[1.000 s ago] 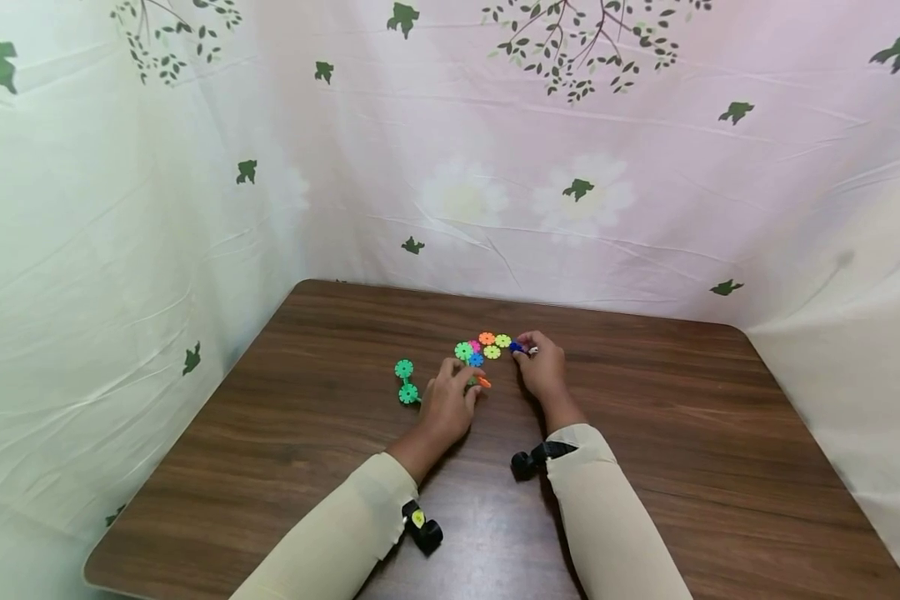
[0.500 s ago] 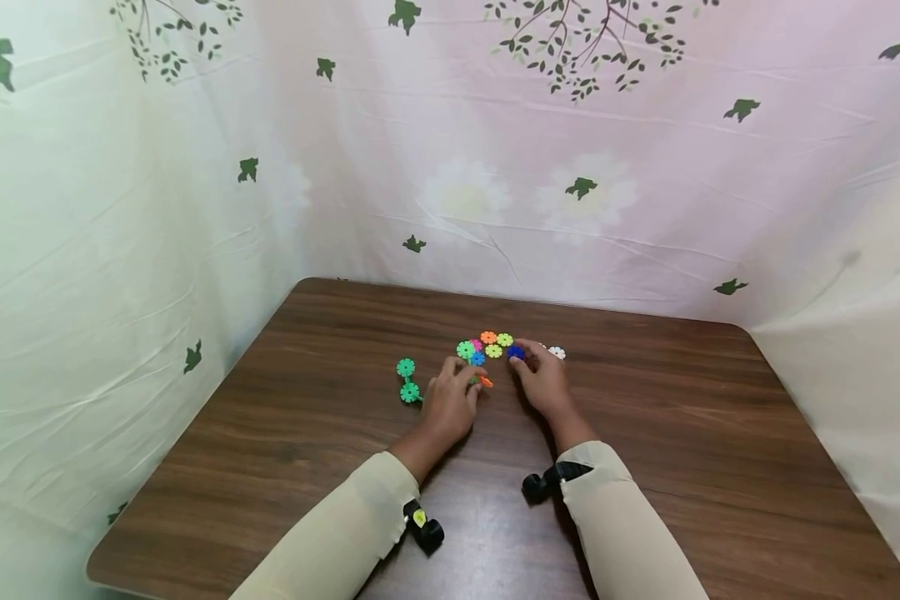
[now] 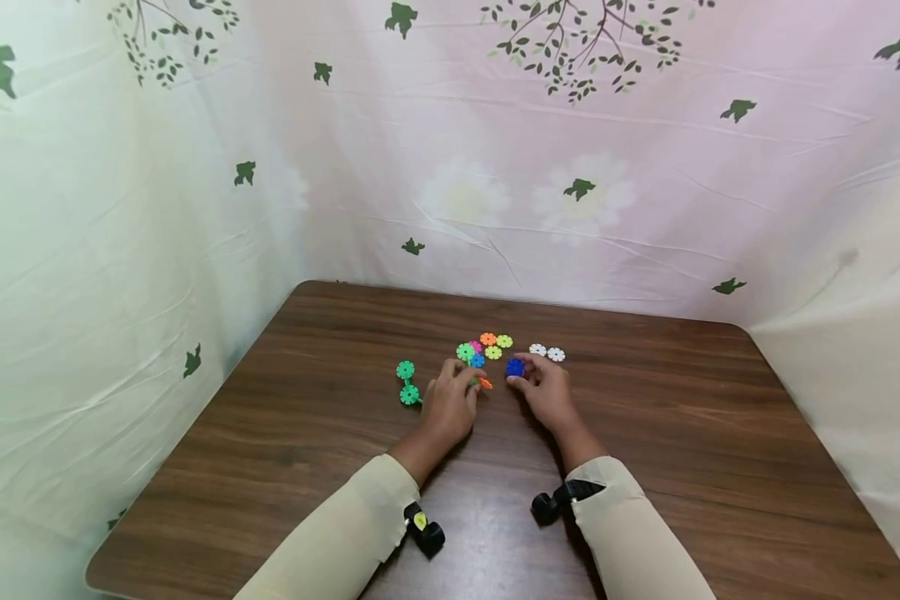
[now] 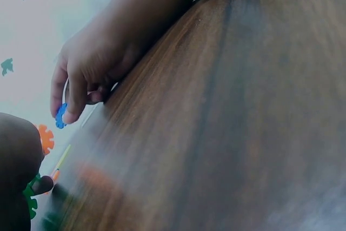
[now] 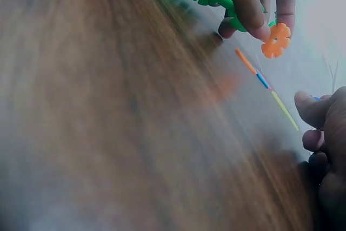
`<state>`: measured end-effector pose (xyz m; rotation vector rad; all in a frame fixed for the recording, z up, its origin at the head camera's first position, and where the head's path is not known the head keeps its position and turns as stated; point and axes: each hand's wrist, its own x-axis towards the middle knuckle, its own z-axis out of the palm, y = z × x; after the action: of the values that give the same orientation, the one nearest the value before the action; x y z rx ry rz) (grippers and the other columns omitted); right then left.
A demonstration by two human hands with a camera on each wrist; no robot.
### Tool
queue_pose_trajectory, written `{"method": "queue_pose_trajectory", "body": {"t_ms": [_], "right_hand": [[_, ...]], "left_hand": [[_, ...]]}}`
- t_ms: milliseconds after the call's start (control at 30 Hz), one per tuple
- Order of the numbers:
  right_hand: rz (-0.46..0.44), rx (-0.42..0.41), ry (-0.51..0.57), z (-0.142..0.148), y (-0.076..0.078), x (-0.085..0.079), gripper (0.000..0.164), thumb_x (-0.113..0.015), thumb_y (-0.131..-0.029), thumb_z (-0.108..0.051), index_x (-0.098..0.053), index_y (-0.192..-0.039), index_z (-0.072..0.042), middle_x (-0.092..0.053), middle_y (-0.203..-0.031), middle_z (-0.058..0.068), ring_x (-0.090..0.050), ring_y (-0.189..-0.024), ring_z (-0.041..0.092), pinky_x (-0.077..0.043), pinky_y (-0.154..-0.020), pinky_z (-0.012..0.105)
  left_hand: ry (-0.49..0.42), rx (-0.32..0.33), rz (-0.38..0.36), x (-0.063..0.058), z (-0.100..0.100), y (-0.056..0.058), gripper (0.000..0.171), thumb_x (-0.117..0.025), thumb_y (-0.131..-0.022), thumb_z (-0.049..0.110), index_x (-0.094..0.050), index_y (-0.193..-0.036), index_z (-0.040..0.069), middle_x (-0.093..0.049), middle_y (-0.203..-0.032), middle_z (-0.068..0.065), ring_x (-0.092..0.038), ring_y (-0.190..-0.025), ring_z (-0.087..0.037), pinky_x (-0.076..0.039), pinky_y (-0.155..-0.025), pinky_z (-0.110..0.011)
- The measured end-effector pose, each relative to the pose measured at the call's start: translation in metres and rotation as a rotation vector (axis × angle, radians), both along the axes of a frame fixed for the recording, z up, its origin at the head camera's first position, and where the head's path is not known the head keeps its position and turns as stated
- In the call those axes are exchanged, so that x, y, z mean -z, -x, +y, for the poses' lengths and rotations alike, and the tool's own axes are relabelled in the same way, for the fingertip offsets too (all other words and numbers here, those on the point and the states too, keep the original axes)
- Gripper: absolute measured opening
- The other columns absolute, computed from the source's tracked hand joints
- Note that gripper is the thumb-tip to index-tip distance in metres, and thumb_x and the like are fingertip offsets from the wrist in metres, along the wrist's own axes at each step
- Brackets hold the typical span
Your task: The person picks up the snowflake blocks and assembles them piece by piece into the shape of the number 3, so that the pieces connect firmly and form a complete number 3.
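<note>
My left hand point(image 3: 448, 404) holds a chain of green notched disc pieces point(image 3: 408, 394) with an orange notched disc point(image 5: 275, 41) at its end. Thumb and fingertips grip it near the orange piece, hiding the middle of the chain in the head view. To the right, my right hand point(image 3: 549, 395) pinches a dark blue notched disc point(image 3: 514, 367) between thumb and fingers. In the left wrist view this blue disc point(image 4: 61, 116) is raised above the tabletop, apart from the orange disc point(image 4: 45, 139).
Beyond the hands, loose discs lie on the brown wooden table point(image 3: 682, 433): light green point(image 3: 465, 351), light blue point(image 3: 477, 360), pink point(image 3: 476, 347), orange point(image 3: 488, 339) and two yellow ones point(image 3: 492, 352). Two white discs point(image 3: 556, 354) lie behind my right hand. A patterned cloth point(image 3: 465, 150) hangs behind.
My right hand has drawn back toward me with the blue disc, turning its flat face into view. The white discs behind it have come into sight. My left hand stays in place.
</note>
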<state>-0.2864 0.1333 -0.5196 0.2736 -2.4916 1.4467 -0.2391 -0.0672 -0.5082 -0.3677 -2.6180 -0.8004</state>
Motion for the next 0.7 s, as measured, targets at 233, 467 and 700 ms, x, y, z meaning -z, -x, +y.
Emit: {"method": "queue_pose_trajectory", "body": {"t_ms": [233,467,700], "right_hand": [[-0.049,-0.011,0.091,-0.001,-0.011,-0.002,0.035,-0.087,-0.092,-0.005,-0.076,-0.125,0.000,-0.073,-0.092,0.016,-0.051,-0.067,0.008,-0.042,-0.060,0.020],[-0.095,-0.040,0.158,-0.001,-0.019,-0.004,0.033,-0.085,-0.093,-0.001,-0.075,-0.124,0.002,-0.077,-0.093,0.020,-0.054,-0.058,0.007,-0.049,-0.053,0.022],[-0.184,-0.060,0.213,-0.001,-0.022,-0.005,0.033,-0.087,-0.092,-0.002,-0.075,-0.123,0.004,-0.078,-0.089,0.012,-0.056,-0.058,0.008,-0.051,-0.052,0.024]], "left_hand": [[-0.002,-0.010,0.010,0.001,0.001,-0.001,0.020,-0.073,-0.106,0.016,-0.078,-0.125,0.020,-0.065,-0.126,-0.011,-0.070,-0.081,-0.027,-0.057,-0.083,-0.047],[0.001,-0.017,0.024,0.002,0.002,-0.001,0.019,-0.073,-0.106,0.015,-0.078,-0.124,0.020,-0.066,-0.124,-0.011,-0.073,-0.086,-0.027,-0.057,-0.084,-0.047],[-0.002,-0.024,0.013,0.002,0.003,-0.001,0.020,-0.074,-0.105,0.014,-0.079,-0.124,0.020,-0.066,-0.124,-0.010,-0.074,-0.092,-0.026,-0.054,-0.085,-0.046]]}}
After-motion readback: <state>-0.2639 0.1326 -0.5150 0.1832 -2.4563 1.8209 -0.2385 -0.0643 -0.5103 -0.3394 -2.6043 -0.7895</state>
